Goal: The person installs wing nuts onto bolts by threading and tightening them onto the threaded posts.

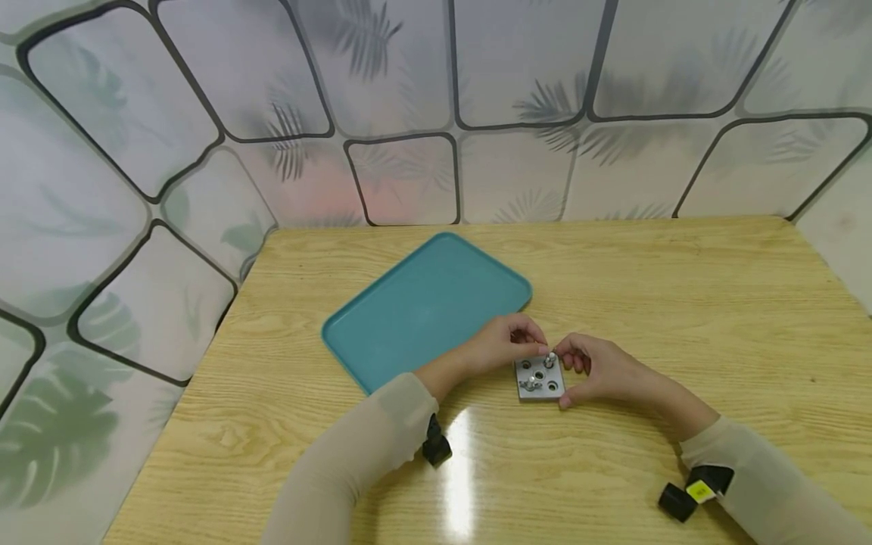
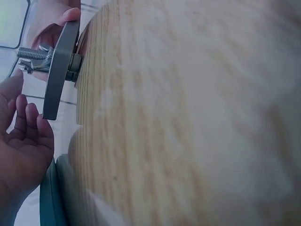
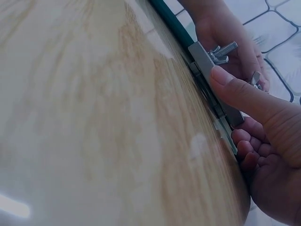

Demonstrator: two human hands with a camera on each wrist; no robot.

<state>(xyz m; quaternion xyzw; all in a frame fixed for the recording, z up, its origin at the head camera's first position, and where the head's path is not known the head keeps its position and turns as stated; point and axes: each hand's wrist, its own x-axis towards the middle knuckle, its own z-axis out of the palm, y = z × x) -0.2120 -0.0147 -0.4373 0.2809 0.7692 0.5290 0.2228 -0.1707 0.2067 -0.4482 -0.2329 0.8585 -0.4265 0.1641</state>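
Observation:
A small square metal plate [image 1: 543, 392] with several round holes is held just to the right of the tray. Two bolts with wing nuts stand up from it: the near-left wing nut [image 1: 530, 384] and the far-right wing nut [image 1: 550, 360]. My left hand [image 1: 500, 344] pinches at the far-right wing nut; in the left wrist view its thumb [image 2: 14, 84] meets a wing. My right hand [image 1: 602, 369] grips the plate by its right side, thumb [image 3: 225, 80] on the near edge, other fingers curled at the far end. Bolt heads [image 2: 73, 66] show under the plate.
A blue-green tray [image 1: 429, 303] lies turned at an angle on the wooden table [image 1: 681, 303], left of the plate. Behind the table hangs a patterned backdrop [image 1: 524, 174]. A black wrist camera [image 1: 436, 446] sits at the left sleeve, another camera [image 1: 677, 501] at the right.

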